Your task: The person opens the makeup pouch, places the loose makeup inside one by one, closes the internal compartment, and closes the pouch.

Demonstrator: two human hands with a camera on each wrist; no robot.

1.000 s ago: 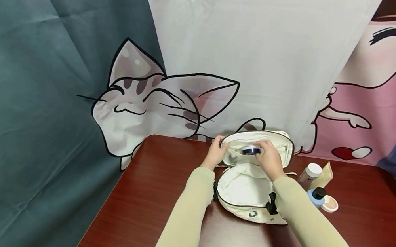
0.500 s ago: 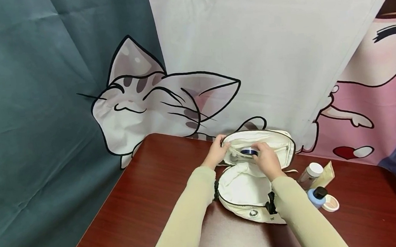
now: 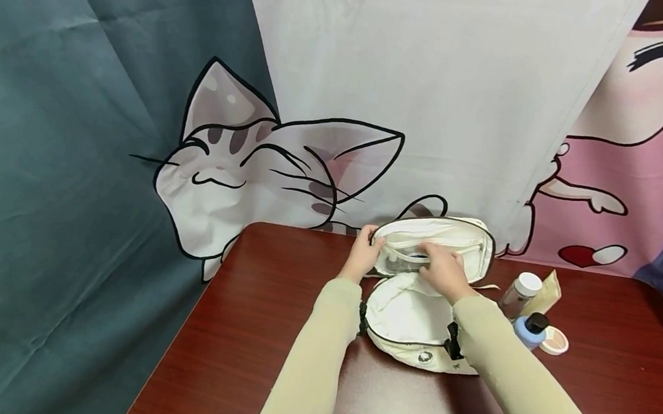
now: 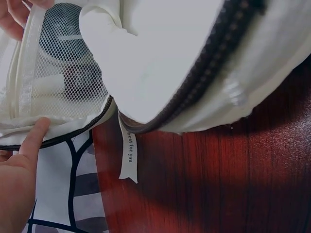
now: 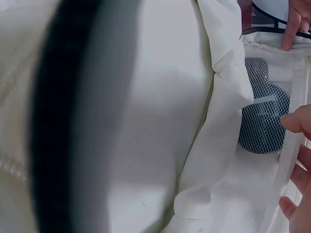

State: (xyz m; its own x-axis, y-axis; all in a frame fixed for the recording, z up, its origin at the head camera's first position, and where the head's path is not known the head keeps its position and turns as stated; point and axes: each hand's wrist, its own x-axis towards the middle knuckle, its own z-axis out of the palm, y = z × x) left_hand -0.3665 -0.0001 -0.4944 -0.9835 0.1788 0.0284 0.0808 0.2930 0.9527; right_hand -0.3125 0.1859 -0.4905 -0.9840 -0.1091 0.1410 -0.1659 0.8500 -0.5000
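A cream zip bag (image 3: 399, 354) lies unzipped, its lid (image 3: 429, 227) raised against the backdrop. My left hand (image 3: 363, 254) grips the lid's left edge, thumb on the inner side. Inside the lid is a white mesh pocket (image 5: 238, 194). Behind its mesh sits a dark blue round jar (image 5: 262, 119), with a smaller dark item (image 4: 82, 80) beside it, its kind unclear. My right hand (image 3: 447, 272) is at the pocket's upper hem, fingertips (image 5: 289, 206) touching the hem near the jar, fingers spread and not curled round anything.
Right of the bag stand a white-capped bottle (image 3: 522, 290), a cream tube (image 3: 546, 294), a blue bottle with a black cap (image 3: 529, 331) and a small round compact (image 3: 554, 341). The reddish-brown table (image 3: 248, 335) meets a cartoon cat curtain (image 3: 233, 176) behind.
The blue jar has gone from my right hand's grasp down into the mesh pocket. My right fingers have let go of it. My left hand keeps its place on the lid.
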